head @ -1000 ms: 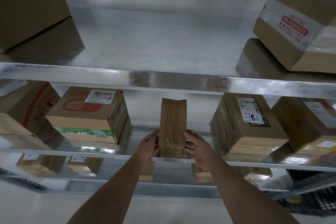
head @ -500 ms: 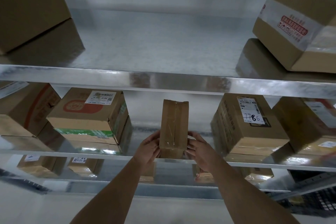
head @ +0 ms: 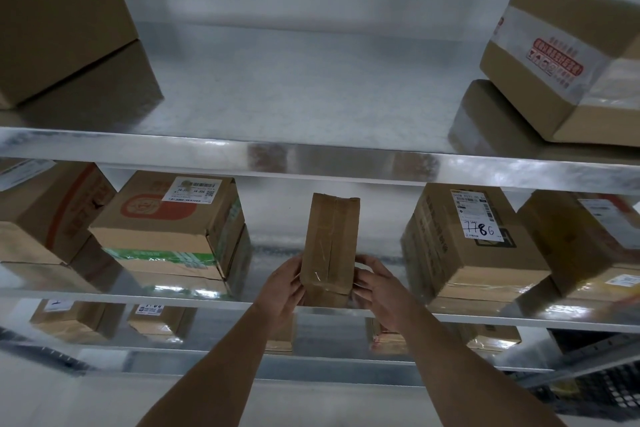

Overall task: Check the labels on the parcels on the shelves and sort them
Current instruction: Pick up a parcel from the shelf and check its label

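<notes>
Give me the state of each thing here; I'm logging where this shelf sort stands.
Narrow parcel: upright on the middle shelf, taped, no label showing.
Left hand: fingers against the narrow parcel's left side.
Right hand: fingers against its right side.
Box marked 7786: on the same shelf, label facing out.
Red-printed box: left of the parcel, label on top.
Top shelf: boxes at both ends.

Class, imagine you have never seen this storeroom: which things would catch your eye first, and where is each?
First, the narrow taped parcel standing on end mid-shelf, with the left hand and right hand at its sides. Next, the box to its right, whose white label bears handwritten digits. Then the tilted box with red print, top right.
</notes>
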